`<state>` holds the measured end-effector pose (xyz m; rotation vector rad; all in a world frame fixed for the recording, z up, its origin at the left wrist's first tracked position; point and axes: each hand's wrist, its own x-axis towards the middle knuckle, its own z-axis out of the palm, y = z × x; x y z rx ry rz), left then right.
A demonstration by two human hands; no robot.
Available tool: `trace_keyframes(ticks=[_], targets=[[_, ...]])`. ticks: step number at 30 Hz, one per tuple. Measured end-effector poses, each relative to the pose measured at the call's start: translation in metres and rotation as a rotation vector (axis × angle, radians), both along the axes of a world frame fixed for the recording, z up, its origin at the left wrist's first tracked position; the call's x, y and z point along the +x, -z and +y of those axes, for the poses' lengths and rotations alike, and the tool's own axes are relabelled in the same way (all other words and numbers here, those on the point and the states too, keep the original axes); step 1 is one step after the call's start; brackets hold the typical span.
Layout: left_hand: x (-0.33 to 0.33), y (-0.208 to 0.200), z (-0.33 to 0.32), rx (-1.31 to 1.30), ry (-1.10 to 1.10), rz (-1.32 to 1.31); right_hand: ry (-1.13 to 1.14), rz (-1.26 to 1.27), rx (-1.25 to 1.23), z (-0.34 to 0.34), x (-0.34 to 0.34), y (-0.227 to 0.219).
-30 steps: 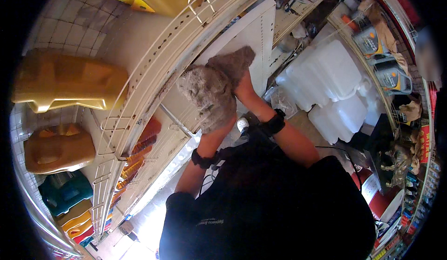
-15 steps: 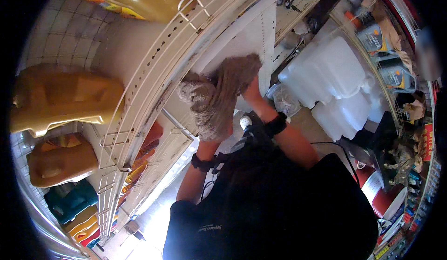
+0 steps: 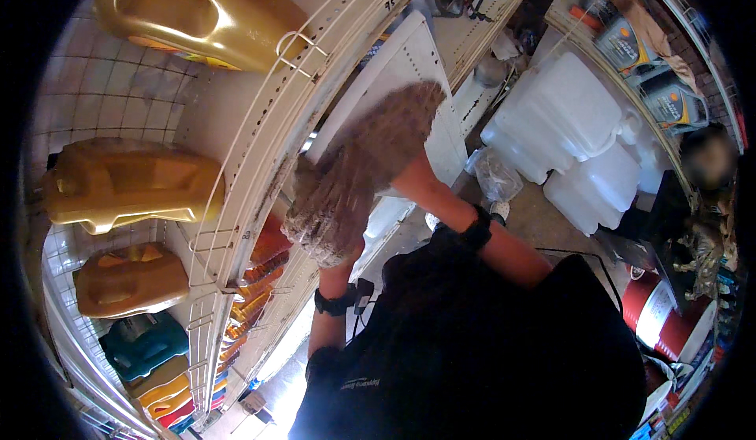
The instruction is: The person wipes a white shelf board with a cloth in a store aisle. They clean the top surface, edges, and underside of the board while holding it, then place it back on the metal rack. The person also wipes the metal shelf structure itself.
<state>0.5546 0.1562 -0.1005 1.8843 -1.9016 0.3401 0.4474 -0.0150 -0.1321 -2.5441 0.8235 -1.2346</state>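
Observation:
A brown-grey rag (image 3: 386,129), fuzzy and soiled, hangs bunched between my two hands in front of the shelving. My left hand (image 3: 343,265) comes up from below into its lower, crumpled end. From the right, my right hand (image 3: 411,177) reaches into its upper part. Cloth covers the fingers of both hands, though each seems closed on it. Just behind the rag stands a tilted white metal shelf panel (image 3: 417,50) with rows of holes. Whether the rag touches that panel I cannot tell.
At my left, a cream shelf rack (image 3: 236,133) with wire rails holds a gold jug (image 3: 134,184), a brown jug (image 3: 132,279) and a teal jug (image 3: 146,344). Translucent white containers (image 3: 551,109) and a clear plastic bag (image 3: 496,174) are at the right, near a red-and-white drum (image 3: 660,314).
The rag and both hands have shifted slightly to the left. Its bunched end sits lower and the cloth is spread more. The view has moved a little, showing more of the upper gold jug.

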Motion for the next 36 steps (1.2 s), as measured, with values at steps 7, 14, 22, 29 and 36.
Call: trace_keyframes(ticks=[7,14,22,29,36], targets=[[-0.009,0.015,-0.038,0.261,0.0,0.109,-0.318,-0.646,0.695,-0.007,0.022,0.004],[-0.007,0.053,-0.038,0.273,-0.111,-0.63,-0.048,-0.476,0.328,-0.007,0.012,0.031],[-0.017,0.025,-0.048,0.304,-0.055,0.036,-0.109,-0.485,0.437,-0.017,0.016,0.015],[-0.032,-0.015,-0.063,0.275,0.077,-0.012,-0.108,-0.549,0.263,-0.041,0.0,0.02],[-0.037,-0.027,-0.065,0.176,0.013,-0.148,0.029,-0.367,0.345,-0.044,-0.003,-0.001]])
